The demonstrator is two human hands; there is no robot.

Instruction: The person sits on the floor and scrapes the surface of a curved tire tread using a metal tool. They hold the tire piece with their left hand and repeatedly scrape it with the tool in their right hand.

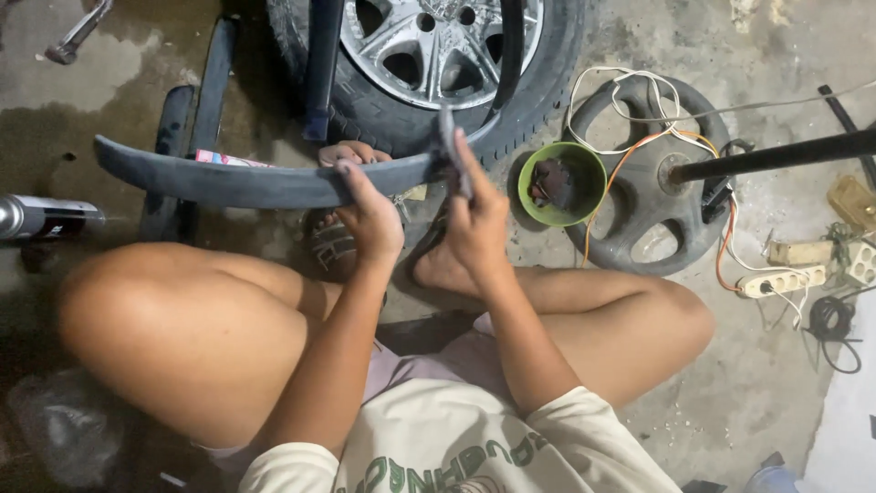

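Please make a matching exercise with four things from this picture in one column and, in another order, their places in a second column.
1. green bowl
2. spray can
3. curved black strip
4. power strip

a. at the far left edge
b. held in both hands
c. beside the black wheel cover
d. on the floor at the right, with cables

Pairs: 1-c, 2-a, 3-b, 4-d

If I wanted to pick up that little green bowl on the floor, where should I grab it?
Take the green bowl by its rim, coming from above on the near side, towards the knees. It stands upright and open, with something dark inside, so lifting it level keeps that in. The far side is crowded: the tyre sits behind it and the steering wheel with loose wires lies close beside it.
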